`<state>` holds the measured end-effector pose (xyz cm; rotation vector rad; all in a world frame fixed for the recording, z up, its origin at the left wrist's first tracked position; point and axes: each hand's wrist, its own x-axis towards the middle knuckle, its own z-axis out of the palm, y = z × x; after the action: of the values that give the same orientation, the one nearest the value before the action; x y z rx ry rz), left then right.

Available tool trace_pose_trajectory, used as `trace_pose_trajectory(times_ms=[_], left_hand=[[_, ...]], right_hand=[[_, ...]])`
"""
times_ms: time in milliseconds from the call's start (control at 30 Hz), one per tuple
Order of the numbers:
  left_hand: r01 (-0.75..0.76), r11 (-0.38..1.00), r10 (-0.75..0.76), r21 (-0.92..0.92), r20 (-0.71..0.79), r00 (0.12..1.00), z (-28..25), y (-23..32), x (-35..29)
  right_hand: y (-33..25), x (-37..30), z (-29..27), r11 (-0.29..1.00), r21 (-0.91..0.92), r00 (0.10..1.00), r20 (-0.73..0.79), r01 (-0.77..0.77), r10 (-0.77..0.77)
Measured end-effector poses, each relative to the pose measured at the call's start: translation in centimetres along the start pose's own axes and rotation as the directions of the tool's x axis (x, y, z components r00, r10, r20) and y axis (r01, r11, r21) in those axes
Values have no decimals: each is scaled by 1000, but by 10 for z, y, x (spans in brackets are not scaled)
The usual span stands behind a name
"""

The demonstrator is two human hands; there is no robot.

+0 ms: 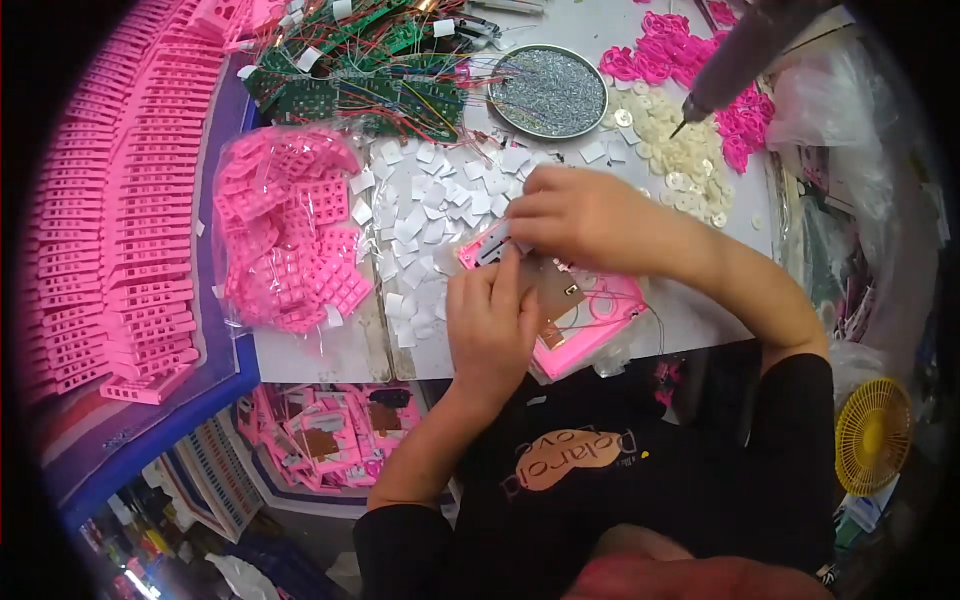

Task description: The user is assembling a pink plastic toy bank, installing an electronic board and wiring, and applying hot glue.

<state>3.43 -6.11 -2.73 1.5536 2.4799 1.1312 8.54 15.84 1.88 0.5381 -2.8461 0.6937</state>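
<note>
Pink rectangular plastic casing (575,349) lies under the left hand (490,325) and right hand (580,218); whether either grip is closed, I cannot tell. Small white squares (422,228) lie left of it.

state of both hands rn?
Left hand: fingers bent against the pink casing; can't tell whether they're closed on it.
Right hand: fingers curled at the casing's far end, by the grey piece; fingertips hidden, grip can't be told.

1. Pink plastic casing (575,348), open side up, lies slantwise at the near edge of the tabletop (690,318).
2. Flat brown panel (553,283) sits within it, partly covered.
3. Grey slotted piece (491,246) lies at its far-left end, apparently seated there.
4. Thin wires (622,318) loop over its right side.
</note>
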Motion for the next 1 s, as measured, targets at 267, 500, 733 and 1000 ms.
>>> trace_pose_trajectory(times_ms=[267, 500, 733, 1000], left_hand=[[44, 996, -40, -80, 44, 998, -9, -3, 3], [-140, 990, 142, -24, 198, 970, -31, -23, 87], [-286, 899, 193, 333, 284, 939, 62, -40, 218], [-288, 870, 153, 400, 337, 929, 82, -28, 245]], right_hand=[[-9, -23, 24, 978, -136, 986, -73, -156, 148], [38, -82, -20, 644, 704, 724, -271, -301, 634], [-8, 41, -101, 259, 897, 743, -442, 358, 502], [24, 7, -106, 320, 943, 811, -255, 88, 527]])
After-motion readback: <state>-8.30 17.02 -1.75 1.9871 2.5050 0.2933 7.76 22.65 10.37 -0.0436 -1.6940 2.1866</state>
